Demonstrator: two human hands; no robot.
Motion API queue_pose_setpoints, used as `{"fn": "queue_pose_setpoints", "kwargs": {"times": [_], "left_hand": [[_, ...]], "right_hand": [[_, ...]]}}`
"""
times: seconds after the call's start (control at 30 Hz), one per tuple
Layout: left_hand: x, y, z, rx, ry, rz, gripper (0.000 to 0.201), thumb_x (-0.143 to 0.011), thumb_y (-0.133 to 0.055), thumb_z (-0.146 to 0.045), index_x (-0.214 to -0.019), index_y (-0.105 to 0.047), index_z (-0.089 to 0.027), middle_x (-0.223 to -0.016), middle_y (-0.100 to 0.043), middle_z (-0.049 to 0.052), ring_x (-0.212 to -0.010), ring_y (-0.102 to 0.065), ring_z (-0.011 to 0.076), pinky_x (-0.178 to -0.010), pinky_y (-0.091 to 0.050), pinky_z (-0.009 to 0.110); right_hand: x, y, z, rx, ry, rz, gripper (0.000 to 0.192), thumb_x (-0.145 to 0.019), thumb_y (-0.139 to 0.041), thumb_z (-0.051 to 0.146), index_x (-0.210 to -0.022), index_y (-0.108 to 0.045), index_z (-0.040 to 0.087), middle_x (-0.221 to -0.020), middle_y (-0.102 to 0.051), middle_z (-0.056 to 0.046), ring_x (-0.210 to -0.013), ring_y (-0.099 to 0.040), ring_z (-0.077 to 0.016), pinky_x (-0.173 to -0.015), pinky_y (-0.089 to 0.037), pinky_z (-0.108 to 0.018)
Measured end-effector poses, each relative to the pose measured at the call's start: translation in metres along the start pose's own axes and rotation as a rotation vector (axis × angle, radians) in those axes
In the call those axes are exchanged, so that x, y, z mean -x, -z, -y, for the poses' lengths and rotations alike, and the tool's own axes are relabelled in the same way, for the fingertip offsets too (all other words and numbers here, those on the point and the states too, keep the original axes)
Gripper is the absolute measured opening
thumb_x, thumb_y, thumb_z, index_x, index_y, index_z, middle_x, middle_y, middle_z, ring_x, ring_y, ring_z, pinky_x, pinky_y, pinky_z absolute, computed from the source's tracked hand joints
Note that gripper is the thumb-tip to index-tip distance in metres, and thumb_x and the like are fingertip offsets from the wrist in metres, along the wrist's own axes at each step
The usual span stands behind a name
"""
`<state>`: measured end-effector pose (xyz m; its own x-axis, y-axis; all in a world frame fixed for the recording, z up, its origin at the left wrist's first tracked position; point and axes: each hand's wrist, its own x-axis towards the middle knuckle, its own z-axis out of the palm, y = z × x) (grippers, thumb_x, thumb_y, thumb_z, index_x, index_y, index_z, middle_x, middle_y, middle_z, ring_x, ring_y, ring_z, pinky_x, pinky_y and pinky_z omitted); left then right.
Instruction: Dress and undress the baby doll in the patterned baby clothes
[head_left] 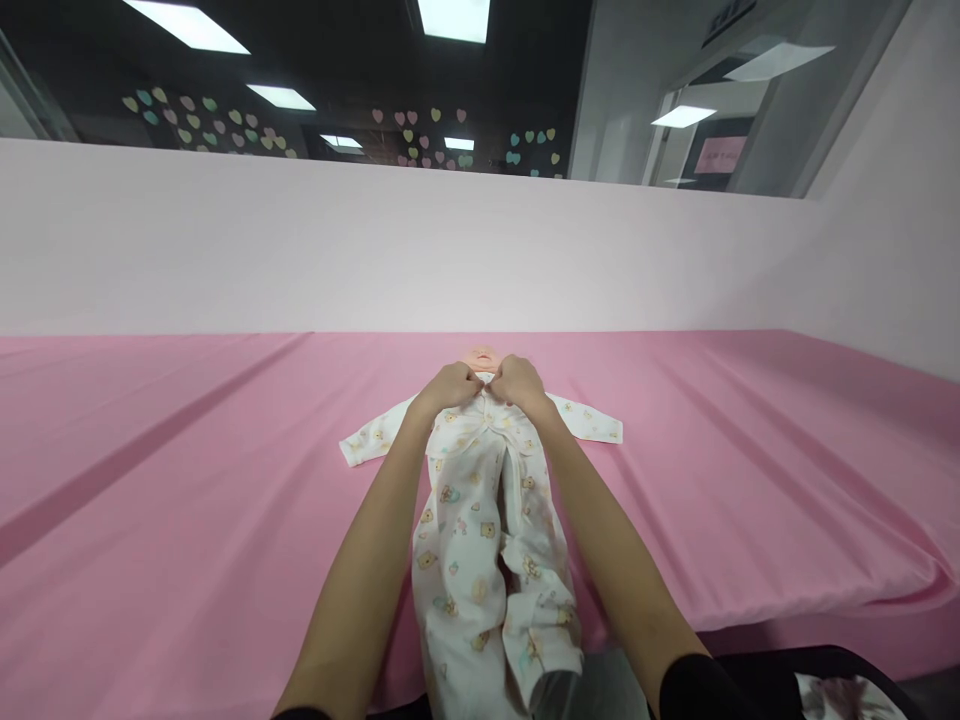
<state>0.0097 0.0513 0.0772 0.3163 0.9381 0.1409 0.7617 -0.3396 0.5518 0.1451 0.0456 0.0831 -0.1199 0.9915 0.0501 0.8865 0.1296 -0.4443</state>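
A white baby romper (pixel 466 520) with small bear prints lies front up, its legs stretching toward me and its sleeves spread to both sides. A baby doll (pixel 482 356) has its head just beyond the collar, partly hidden by my hands. My left hand (pixel 451 384) pinches the romper near the neck from the left side. Close beside it, my right hand (pixel 517 381) pinches the same neck area from the right. The front gapes from the chest down between the legs. Whatever fastening lies between my fingertips is too small to make out.
A pink cloth (pixel 225 500) with long creases covers the table. Behind it rises a white wall (pixel 375 250) with a dark window (pixel 337 70) bearing heart stickers. A black-rimmed item (pixel 810 660) with patterned fabric sits at the bottom right, below the table edge.
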Motion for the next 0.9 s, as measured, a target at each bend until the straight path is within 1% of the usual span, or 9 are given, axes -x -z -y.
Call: {"fn": "queue_pose_setpoints", "kwargs": {"times": [0.1, 0.2, 0.37, 0.5, 0.63, 0.7, 0.77, 0.83, 0.9], "left_hand": [[0.001, 0.002, -0.002, 0.033, 0.014, -0.013, 0.018, -0.069, -0.046, -0.021, -0.054, -0.054, -0.015, -0.058, -0.058, 0.003, -0.049, -0.05, 0.0108, -0.048, -0.035, 0.022], [0.002, 0.004, -0.005, 0.067, 0.022, -0.013, 0.02, -0.071, -0.045, -0.022, -0.057, -0.057, -0.014, -0.059, -0.06, 0.005, -0.047, -0.051, 0.011, -0.045, -0.038, 0.021], [0.004, 0.005, -0.008, 0.069, -0.005, -0.051, 0.022, -0.072, -0.044, -0.023, -0.057, -0.056, -0.014, -0.054, -0.059, 0.004, -0.044, -0.05, 0.0101, -0.044, -0.039, 0.02], [0.001, 0.003, -0.008, 0.077, 0.003, -0.099, 0.022, -0.073, -0.043, -0.024, -0.059, -0.056, -0.014, -0.054, -0.059, 0.004, -0.046, -0.052, 0.0105, -0.042, -0.039, 0.019], [0.002, 0.003, -0.01, 0.123, 0.018, -0.103, 0.018, -0.073, -0.044, -0.023, -0.063, -0.056, -0.014, -0.066, -0.063, 0.006, -0.055, -0.058, 0.0122, -0.042, -0.039, 0.018], [0.006, 0.006, -0.012, 0.156, 0.049, -0.034, 0.016, -0.073, -0.046, -0.024, -0.067, -0.056, -0.013, -0.076, -0.066, 0.008, -0.056, -0.059, 0.0116, -0.044, -0.041, 0.018], [0.011, 0.01, -0.016, 0.147, 0.113, 0.139, 0.015, -0.072, -0.05, -0.026, -0.069, -0.058, -0.013, -0.083, -0.067, 0.009, -0.055, -0.059, 0.0109, -0.045, -0.042, 0.018], [0.015, 0.014, -0.018, 0.101, 0.173, 0.314, 0.015, -0.069, -0.056, -0.027, -0.07, -0.059, -0.012, -0.083, -0.068, 0.009, -0.053, -0.057, 0.0103, -0.045, -0.041, 0.018], [0.018, 0.016, -0.02, 0.054, 0.181, 0.403, 0.015, -0.065, -0.06, -0.027, -0.067, -0.06, -0.012, -0.081, -0.068, 0.009, -0.051, -0.055, 0.0097, -0.044, -0.039, 0.018]], "right_hand": [[0.005, 0.005, 0.002, -0.061, 0.074, -0.038, 0.01, -0.071, -0.053, 0.012, -0.065, -0.06, 0.013, -0.066, -0.065, -0.008, -0.054, -0.06, -0.0144, -0.054, -0.047, -0.024], [0.01, 0.012, 0.001, -0.19, 0.152, 0.048, 0.015, -0.069, -0.048, 0.005, -0.059, -0.057, 0.013, -0.063, -0.063, -0.006, -0.05, -0.057, -0.0111, -0.049, -0.045, -0.021], [0.016, 0.02, -0.002, -0.408, 0.157, 0.145, 0.02, -0.071, -0.043, 0.005, -0.053, -0.049, 0.014, -0.056, -0.054, -0.002, -0.044, -0.048, -0.007, -0.04, -0.04, -0.018], [0.019, 0.024, -0.005, -0.496, 0.205, 0.231, 0.022, -0.078, -0.043, 0.011, -0.056, -0.044, 0.015, -0.053, -0.048, 0.002, -0.042, -0.046, -0.0062, -0.038, -0.039, -0.018], [0.02, 0.029, -0.009, -0.461, 0.199, 0.264, 0.019, -0.08, -0.045, 0.015, -0.061, -0.047, 0.015, -0.055, -0.05, 0.002, -0.043, -0.048, -0.0066, -0.039, -0.041, -0.018], [0.02, 0.031, -0.011, -0.394, 0.189, 0.268, 0.017, -0.079, -0.048, 0.016, -0.063, -0.05, 0.015, -0.055, -0.052, 0.002, -0.044, -0.049, -0.0072, -0.04, -0.042, -0.019], [0.019, 0.031, -0.011, -0.295, 0.18, 0.295, 0.016, -0.077, -0.052, 0.018, -0.061, -0.052, 0.014, -0.055, -0.054, 0.001, -0.046, -0.051, -0.0082, -0.042, -0.044, -0.02], [0.019, 0.029, -0.01, -0.196, 0.165, 0.343, 0.015, -0.073, -0.058, 0.018, -0.06, -0.053, 0.014, -0.056, -0.056, 0.0, -0.049, -0.054, -0.0098, -0.045, -0.048, -0.022], [0.019, 0.025, -0.007, -0.119, 0.143, 0.387, 0.011, -0.068, -0.062, 0.016, -0.06, -0.055, 0.014, -0.058, -0.059, 0.0, -0.053, -0.057, -0.0116, -0.048, -0.05, -0.023]]}}
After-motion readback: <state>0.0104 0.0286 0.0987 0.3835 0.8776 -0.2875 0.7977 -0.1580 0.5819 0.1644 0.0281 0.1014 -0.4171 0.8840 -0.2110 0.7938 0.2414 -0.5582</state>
